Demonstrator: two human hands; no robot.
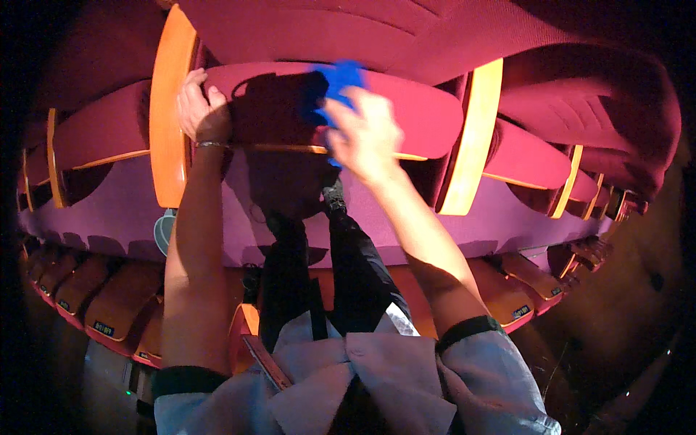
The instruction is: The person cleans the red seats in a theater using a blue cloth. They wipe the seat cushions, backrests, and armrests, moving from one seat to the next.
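A blue cloth (345,81) lies under and between the blurred fingers of my right hand (364,130), over the red upholstered seat cushion (418,114) of a theatre-style chair. Part of the cloth hangs past the cushion's front edge, below my palm. My left hand (204,109) rests at the left end of the same cushion, beside the wooden armrest (171,114), its fingers apart and holding nothing. A bracelet circles the left wrist. Shadow covers the left half of the cushion.
Another wooden armrest (473,141) stands right of the cushion, with more red seats (533,155) beyond. The red backrest (326,32) rises behind. A grey-green round container (163,231) is below the left armrest. Purple carpet (370,223) runs underfoot; a row of seat backs (117,293) stands near my legs.
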